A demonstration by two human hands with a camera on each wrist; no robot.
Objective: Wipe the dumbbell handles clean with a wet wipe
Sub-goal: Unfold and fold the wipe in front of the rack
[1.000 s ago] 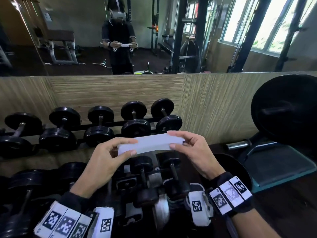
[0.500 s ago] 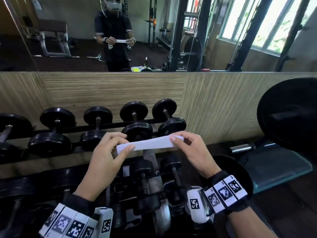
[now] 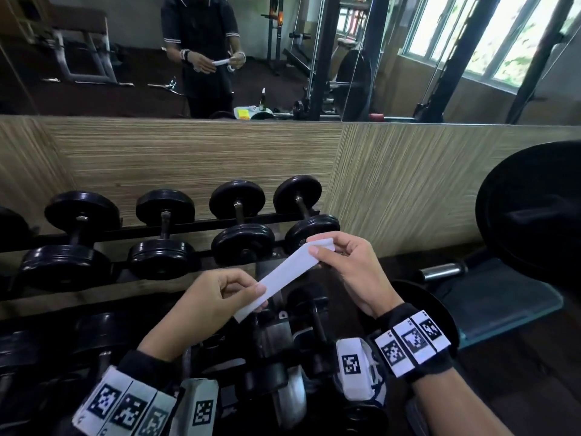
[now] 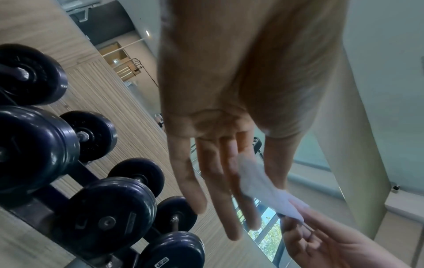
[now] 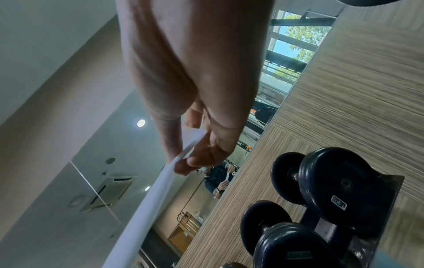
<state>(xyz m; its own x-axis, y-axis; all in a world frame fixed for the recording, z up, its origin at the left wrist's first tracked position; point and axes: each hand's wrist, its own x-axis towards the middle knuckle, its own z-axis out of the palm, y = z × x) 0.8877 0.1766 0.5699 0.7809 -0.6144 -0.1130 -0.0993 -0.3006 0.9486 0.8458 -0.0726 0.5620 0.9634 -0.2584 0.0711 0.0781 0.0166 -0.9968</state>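
Observation:
A white folded wet wipe (image 3: 286, 272) is stretched as a slanted strip between both hands, above the dumbbell rack. My left hand (image 3: 251, 291) pinches its lower left end between thumb and forefinger. My right hand (image 3: 320, 251) pinches the upper right end. In the left wrist view the wipe (image 4: 259, 183) lies between thumb and forefinger, with the other fingers (image 4: 188, 181) extended. The right wrist view shows the fingertips (image 5: 183, 163) pinching the strip (image 5: 142, 217). Black dumbbells (image 3: 242, 225) sit on the upper rail with bare metal handles (image 3: 238, 209). More dumbbells (image 3: 314, 325) lie under my hands, partly hidden.
A wood-grain wall panel (image 3: 408, 184) backs the rack, with a mirror (image 3: 125, 58) above it. At the right stand a large black weight plate (image 3: 534, 209), a chrome bar end (image 3: 443, 270) and a teal bench pad (image 3: 503, 297).
The wipe was held level. My left hand has dropped and my right hand has risen slightly, so the strip now slants up to the right.

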